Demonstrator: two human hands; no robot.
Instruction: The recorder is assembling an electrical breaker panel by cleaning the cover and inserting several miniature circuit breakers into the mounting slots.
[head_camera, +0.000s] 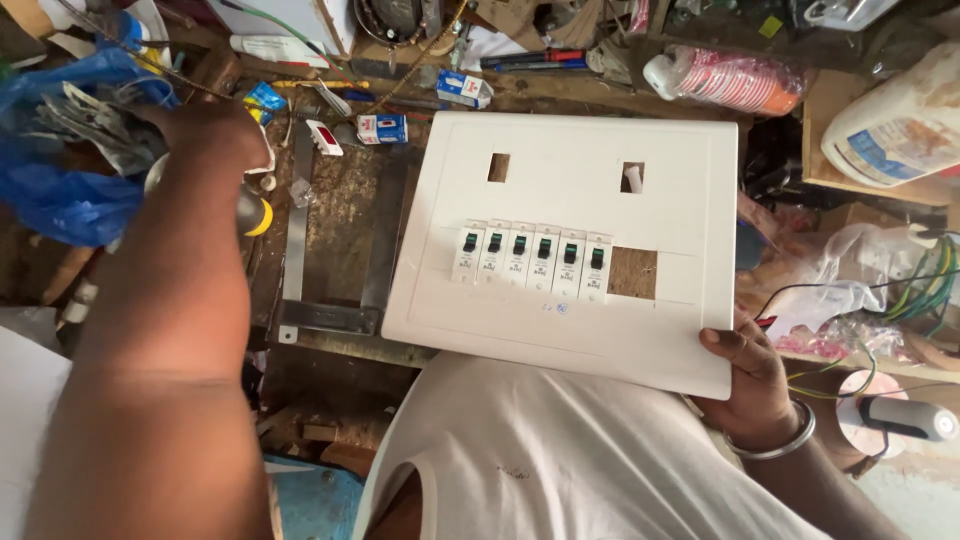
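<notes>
R hand grips the white panel at its lower right corner, fingers under, thumb on top; panel rests on lap and worktop edge. L hand reaches into the blue bag; fingers hidden, can't tell. Best keep panel level w/ a firm corner grip so the breakers stay seated.

Your way over the white panel is free, only the row of small breakers stands up in its middle. To the left, your own left arm and the blue plastic bag block the bench, and the metal frame lies just beside the panel. To the right, loose wires and crumpled plastic crowd the edge.
</notes>
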